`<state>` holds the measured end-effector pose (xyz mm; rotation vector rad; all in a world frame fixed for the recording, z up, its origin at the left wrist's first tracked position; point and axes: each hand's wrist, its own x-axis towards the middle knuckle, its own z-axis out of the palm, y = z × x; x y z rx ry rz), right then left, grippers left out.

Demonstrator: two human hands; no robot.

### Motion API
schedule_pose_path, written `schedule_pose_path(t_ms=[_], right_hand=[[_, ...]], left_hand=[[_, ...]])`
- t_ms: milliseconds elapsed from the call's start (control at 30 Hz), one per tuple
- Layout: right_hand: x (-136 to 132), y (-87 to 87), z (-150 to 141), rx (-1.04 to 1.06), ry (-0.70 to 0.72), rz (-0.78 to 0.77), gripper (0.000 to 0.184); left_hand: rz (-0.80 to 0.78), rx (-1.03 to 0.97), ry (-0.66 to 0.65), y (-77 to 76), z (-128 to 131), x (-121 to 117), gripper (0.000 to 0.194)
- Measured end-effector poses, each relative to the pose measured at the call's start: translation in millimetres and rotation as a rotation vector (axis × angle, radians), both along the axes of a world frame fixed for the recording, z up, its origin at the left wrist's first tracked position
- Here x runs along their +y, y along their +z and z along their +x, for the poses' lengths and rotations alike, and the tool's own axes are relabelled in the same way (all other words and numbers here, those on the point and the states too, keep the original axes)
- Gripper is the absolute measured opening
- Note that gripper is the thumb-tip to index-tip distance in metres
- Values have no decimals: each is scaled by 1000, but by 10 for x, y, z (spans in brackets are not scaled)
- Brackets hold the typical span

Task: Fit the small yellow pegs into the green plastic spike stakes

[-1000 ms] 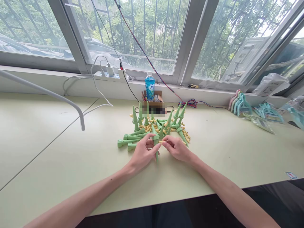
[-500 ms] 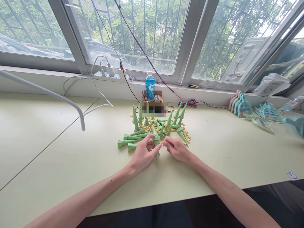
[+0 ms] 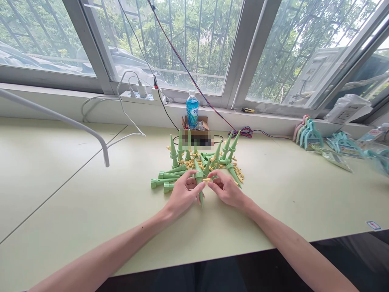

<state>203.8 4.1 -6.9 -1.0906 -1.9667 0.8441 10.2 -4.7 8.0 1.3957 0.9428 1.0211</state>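
Observation:
My left hand [image 3: 183, 194] is closed around a green plant watering spike [image 3: 199, 175], its tip pointing down toward me. From the spike's side, just below the collar, sticks out a small yellow valve [image 3: 206, 179]. The thumb and forefinger of my right hand [image 3: 227, 190] are at the valve's outer end, pinching it. Beyond my hands, several green spikes [image 3: 173, 151] stand upright. More spikes [image 3: 165, 183] lie on their sides at the left, and loose yellow valves [image 3: 190, 164] are heaped among them.
A bottle of blue liquid [image 3: 192, 111] stands in a small cardboard box [image 3: 202, 132] behind the pile. Coiled red and blue wires [image 3: 243, 132] lie to its right. Hangers [image 3: 311, 134] sit at the far right. A white curved bar [image 3: 75, 116] reaches over the table's [image 3: 60, 194] left side.
My right fingers have loosened slightly and shifted about the valve, showing more of it. The spike is tilted a little differently in my left hand, which has stayed in place.

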Motion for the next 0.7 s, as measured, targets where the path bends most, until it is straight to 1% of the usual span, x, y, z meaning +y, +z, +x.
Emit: schedule_pose_path(t_ms=[333, 700], right_hand=[[16, -38, 19, 3, 9, -8, 17], [20, -17, 27, -69, 4, 65, 26]], left_hand=[[29, 41, -23, -37, -15, 18, 43], [80, 96, -30, -111, -30, 26, 43]])
